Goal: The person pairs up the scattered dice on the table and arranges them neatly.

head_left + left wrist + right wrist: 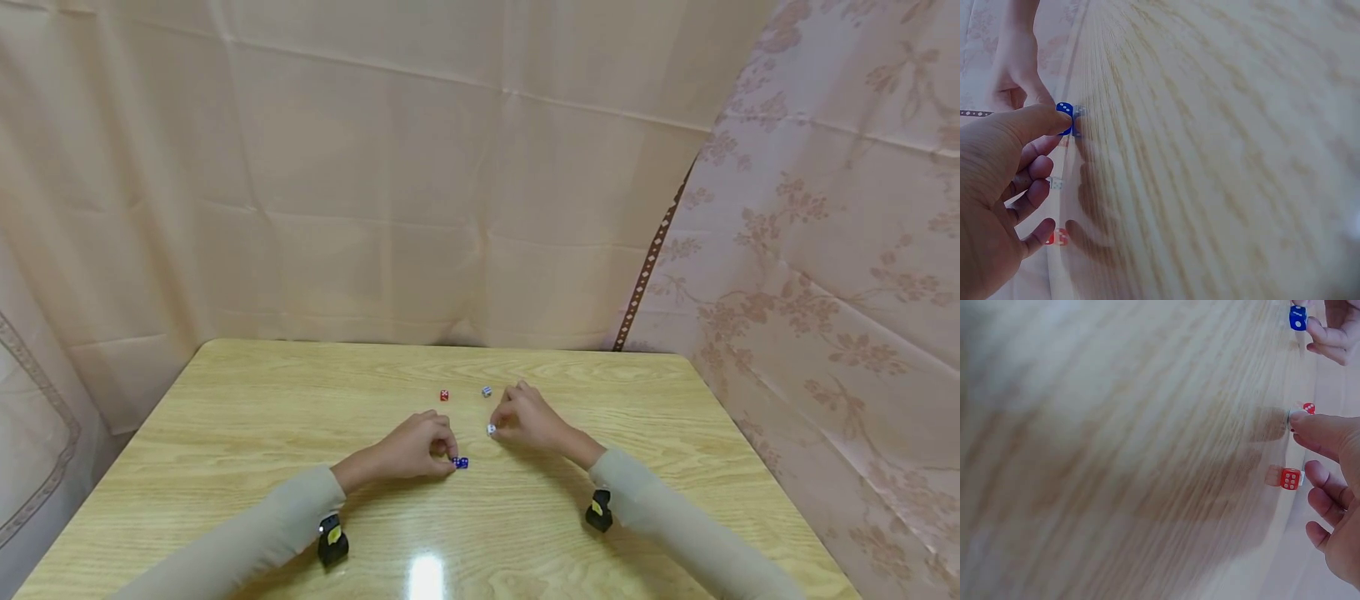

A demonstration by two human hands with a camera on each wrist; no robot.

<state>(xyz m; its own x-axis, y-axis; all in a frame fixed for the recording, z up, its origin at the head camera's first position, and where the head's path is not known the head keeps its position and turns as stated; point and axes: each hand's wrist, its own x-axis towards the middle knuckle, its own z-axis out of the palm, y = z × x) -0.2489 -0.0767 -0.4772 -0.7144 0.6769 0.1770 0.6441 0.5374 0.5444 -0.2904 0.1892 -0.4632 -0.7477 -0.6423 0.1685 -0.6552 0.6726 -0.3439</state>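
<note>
My left hand (pixel 420 446) pinches a blue die between thumb and fingers; a second blue die (pixel 463 463) sits right beside it in the head view. In the left wrist view the thumb lies against the blue die (pixel 1064 112), close over the tabletop. My right hand (pixel 531 419) pinches a white die (pixel 491 429) at its fingertips, a little farther back and to the right. The right wrist view shows the thumb covering most of that white die. Below the other right-hand fingers in that view is a red die (pixel 1291 479) with six white pips.
A red die (pixel 444 395) and a white die (pixel 487 392) stand farther back on the wooden table (pixel 300 383). Beige cloth (pixel 375 167) hangs behind the table's far edge, and floral cloth (pixel 840 292) hangs at the right.
</note>
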